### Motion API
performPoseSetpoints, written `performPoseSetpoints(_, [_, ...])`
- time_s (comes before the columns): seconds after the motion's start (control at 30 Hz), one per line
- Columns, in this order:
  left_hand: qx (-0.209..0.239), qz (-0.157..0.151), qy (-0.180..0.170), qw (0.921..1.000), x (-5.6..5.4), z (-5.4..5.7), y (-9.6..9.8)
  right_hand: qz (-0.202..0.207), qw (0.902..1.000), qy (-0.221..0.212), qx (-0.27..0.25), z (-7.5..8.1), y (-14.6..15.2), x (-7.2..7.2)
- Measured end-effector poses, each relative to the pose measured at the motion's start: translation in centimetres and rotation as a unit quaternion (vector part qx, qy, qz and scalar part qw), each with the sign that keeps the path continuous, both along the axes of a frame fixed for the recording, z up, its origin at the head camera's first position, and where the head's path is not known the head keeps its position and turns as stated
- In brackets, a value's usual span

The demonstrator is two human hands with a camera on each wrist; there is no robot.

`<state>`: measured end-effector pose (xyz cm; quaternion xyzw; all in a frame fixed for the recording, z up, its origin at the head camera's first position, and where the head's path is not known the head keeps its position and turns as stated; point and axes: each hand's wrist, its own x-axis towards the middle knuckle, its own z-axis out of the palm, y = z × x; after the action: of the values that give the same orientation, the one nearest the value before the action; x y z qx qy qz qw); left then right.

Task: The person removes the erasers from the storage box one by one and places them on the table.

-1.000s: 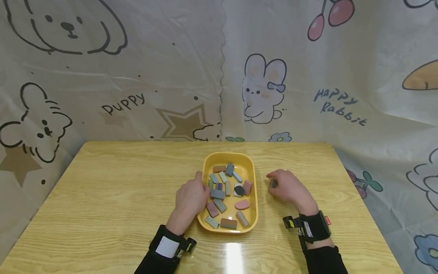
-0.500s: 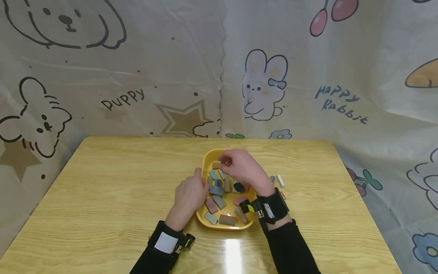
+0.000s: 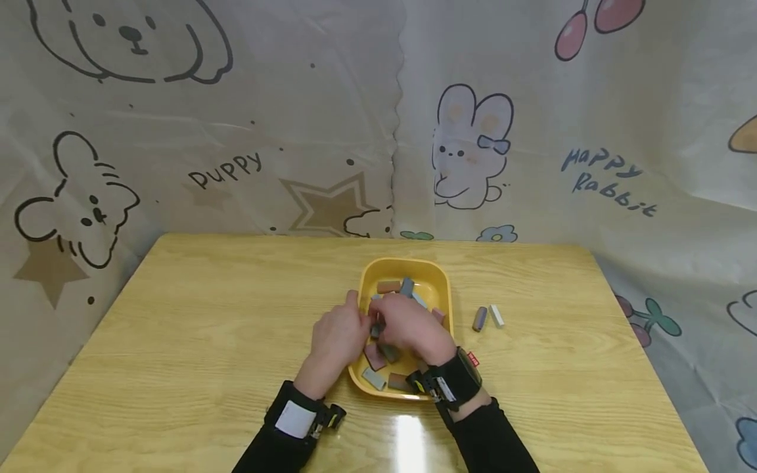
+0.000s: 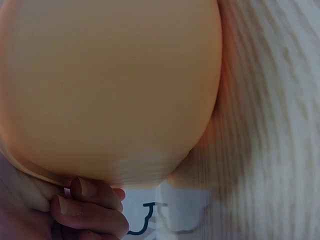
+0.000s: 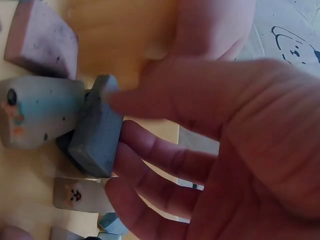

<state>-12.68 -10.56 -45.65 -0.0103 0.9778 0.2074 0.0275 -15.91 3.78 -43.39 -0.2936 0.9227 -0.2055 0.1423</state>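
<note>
A yellow tray [image 3: 439,272] of worn erasers stands mid-table in the head view. My left hand [image 3: 338,336] grips its left rim; in the left wrist view, curled fingers [image 4: 90,192] lie against the tray's outer wall. Inside the tray works my right hand [image 3: 411,325], hiding many erasers. In the right wrist view its thumb and fingertips pinch a tilted grey-blue eraser [image 5: 97,132]. Touching that one is a pale eraser [image 5: 42,112] with a coloured print, and beside this a pinkish eraser [image 5: 42,42]. A smaller eraser [image 5: 82,195] with a dog face lies close to the fingertips.
Two erasers lie on the wooden table [image 3: 236,315] right of the tray: a purple-grey eraser [image 3: 480,319] and a white eraser [image 3: 497,316]. A printed cloth [image 3: 331,118] hangs behind the table's far edge.
My right hand has let go of the purple-grey eraser on the right, crossed over the tray's far part, then come down among the erasers at left. The left hand has kept its grip.
</note>
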Motion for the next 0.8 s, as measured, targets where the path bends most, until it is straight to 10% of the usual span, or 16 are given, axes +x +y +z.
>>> performPoseSetpoints(0.37, [0.0,-0.001,-0.002,1.0,-0.1,0.1,-0.1,-0.018,0.999,0.036,-0.02,0.6,1.2,-0.1])
performPoseSetpoints(0.6, [0.002,0.004,-0.012,0.9999,-0.1,0.2,0.1,-0.187,0.9688,0.042,-0.157,3.2,8.0,-1.5])
performPoseSetpoints(0.8, [0.005,0.0,-0.014,0.9999,-0.2,0.1,0.1,-0.308,0.9417,0.027,-0.132,1.3,14.1,-2.9])
